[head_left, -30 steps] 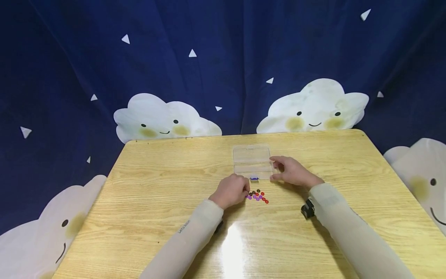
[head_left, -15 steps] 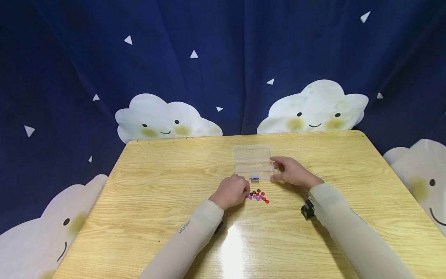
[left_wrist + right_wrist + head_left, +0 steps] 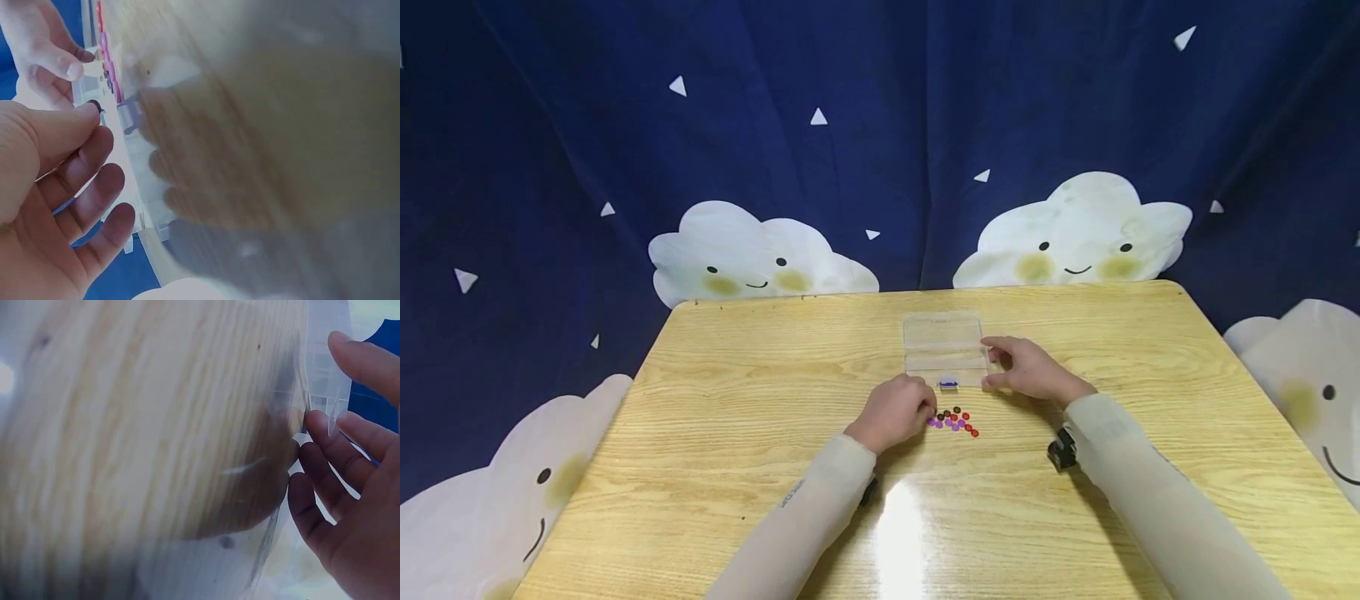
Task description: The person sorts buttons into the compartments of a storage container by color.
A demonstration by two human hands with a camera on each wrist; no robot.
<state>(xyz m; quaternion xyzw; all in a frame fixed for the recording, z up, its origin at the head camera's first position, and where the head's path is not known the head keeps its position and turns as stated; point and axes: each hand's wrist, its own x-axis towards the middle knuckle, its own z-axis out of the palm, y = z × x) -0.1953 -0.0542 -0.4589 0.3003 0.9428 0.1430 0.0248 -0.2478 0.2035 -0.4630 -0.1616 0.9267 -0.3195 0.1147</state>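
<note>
My left hand [image 3: 891, 412] is low over the table, beside a cluster of small round beads [image 3: 955, 423] in red, purple and dark brown. In the left wrist view, its thumb and forefinger pinch one dark bead [image 3: 95, 105], mostly hidden by the thumb; the other fingers are loosely bent. A clear plastic box [image 3: 943, 343] lies with its lid raised back, just beyond the beads. At its right side, my right hand [image 3: 1030, 368] touches the edge with thumb and fingers spread apart. The right wrist view shows these fingertips [image 3: 315, 419] against the transparent wall.
A small clear piece with a blue-purple mark [image 3: 948, 385] sits at the box's front edge, perhaps its latch. The wooden table [image 3: 737, 400] runs back to a dark blue curtain [image 3: 880, 125] with cloud shapes. Each wrist carries a black camera [image 3: 1062, 450].
The left hand has shifted very slightly left, showing a little more of the purple bead beside it. The right hand, the box and the other beads look unmoved.
</note>
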